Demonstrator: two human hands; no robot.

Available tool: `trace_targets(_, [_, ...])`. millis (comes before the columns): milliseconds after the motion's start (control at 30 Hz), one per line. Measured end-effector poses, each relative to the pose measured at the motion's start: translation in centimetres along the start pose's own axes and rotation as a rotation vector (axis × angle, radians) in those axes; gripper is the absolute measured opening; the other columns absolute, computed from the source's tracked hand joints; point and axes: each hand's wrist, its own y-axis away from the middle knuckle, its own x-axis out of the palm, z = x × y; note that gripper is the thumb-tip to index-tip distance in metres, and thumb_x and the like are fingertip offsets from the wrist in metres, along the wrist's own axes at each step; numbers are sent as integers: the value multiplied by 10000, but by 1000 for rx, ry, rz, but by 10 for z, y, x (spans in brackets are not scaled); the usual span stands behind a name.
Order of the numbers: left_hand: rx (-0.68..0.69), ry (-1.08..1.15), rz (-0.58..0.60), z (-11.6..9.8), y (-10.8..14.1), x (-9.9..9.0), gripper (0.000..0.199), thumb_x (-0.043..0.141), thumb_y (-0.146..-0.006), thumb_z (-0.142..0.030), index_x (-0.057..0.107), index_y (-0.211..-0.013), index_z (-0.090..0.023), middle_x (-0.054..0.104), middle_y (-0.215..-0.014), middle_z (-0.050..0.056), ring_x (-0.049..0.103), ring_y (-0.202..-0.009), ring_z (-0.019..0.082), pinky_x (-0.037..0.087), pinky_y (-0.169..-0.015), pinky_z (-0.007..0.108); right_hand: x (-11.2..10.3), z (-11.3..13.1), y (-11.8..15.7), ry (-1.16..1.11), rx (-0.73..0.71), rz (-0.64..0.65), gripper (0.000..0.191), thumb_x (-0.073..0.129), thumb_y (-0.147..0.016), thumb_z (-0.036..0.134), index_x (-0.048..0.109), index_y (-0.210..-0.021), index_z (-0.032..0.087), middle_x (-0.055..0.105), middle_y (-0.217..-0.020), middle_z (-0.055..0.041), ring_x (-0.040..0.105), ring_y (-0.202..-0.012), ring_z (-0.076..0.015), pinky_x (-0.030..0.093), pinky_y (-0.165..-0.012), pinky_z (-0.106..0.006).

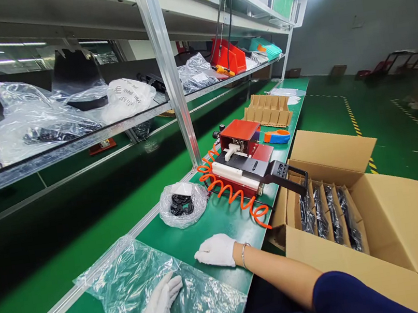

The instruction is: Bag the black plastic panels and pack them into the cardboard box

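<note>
A clear plastic bag (121,279) lies flat and wrinkled on the green workbench (235,226). My left hand (159,310), in a white glove, rests on this bag with its fingers stretched out. Just beyond the bag's right side, my right hand (217,250), also gloved, is low over the bench with its fingers curled in; I see nothing in it. Past it sits a small open bag (166,212) of black parts. Farther along stands a red and black press-like device (244,156) with a black handle and a coiled orange air hose (234,194).
To the right, an open cardboard box (384,224) holds black bagged items between dividers. A cardboard divider tray (268,111) and a blue-orange tape roll (277,137) lie beyond the device. A metal post (167,74) and a shelf with bagged parts (42,118) rise at the left.
</note>
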Motion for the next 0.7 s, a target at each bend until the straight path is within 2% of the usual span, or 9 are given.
trace_targets(133, [-70, -28, 36, 6, -4, -5, 582, 708, -830, -620, 714, -1255, -221, 771, -1228, 99, 661, -1252, 389, 464, -1182, 494, 0, 1, 0, 6, -7, -1, 543, 323, -1086, 509, 773, -1061, 206, 779, -1120, -59, 728, -964, -225, 536, -777, -315])
trace_targets(333, [-99, -48, 13, -3, -1, 2, 610, 695, -810, -605, 665, -1270, -205, 780, -1204, 101, 666, -1251, 378, 442, -1200, 488, 0, -2, -2, -6, -13, -32, 476, 393, -1069, 466, 778, -1026, 190, 784, -1058, -64, 721, -901, -222, 539, -766, -310])
trace_targets(500, [-68, -116, 30, -9, 2, 5, 495, 657, -786, -661, 709, -1143, -322, 796, -1168, 17, 692, -1226, 341, 482, -1180, 469, 4, 4, -1, -71, -18, -107, 373, 518, -1025, 428, 792, -891, 213, 793, -938, -20, 721, -823, -205, 543, -722, -280])
trace_targets(533, [-62, -129, 35, -9, 3, 5, 482, 649, -787, -672, 711, -1128, -337, 797, -1164, 5, 694, -1223, 335, 485, -1179, 466, 3, 6, 4, -96, -27, -130, 338, 532, -1020, 406, 799, -916, 228, 795, -949, -4, 727, -841, -195, 553, -744, -271])
trace_targets(600, [-57, -146, 38, -7, 2, 4, 475, 632, -796, -681, 707, -1125, -347, 799, -1156, -1, 699, -1217, 331, 494, -1175, 469, -7, 3, 22, -153, -37, -199, 298, 522, -1028, 368, 797, -1084, 269, 793, -1062, 17, 737, -952, -177, 570, -844, -255])
trace_targets(667, [-51, -157, 40, -6, 2, 4, 497, 618, -812, -682, 695, -1149, -325, 794, -1170, 21, 698, -1219, 331, 496, -1173, 483, -32, -13, 49, -213, 5, -354, 360, 483, -1038, 353, 727, -1295, 286, 759, -1219, -1, 720, -1082, -170, 563, -968, -266])
trace_targets(700, [-42, -163, 40, -5, 2, 4, 522, 614, -820, -680, 685, -1174, -304, 789, -1187, 41, 696, -1221, 332, 493, -1174, 491, -50, -28, 66, -253, 61, -502, 390, 482, -1033, 351, 702, -1345, 273, 742, -1261, -26, 713, -1107, -179, 558, -1008, -286])
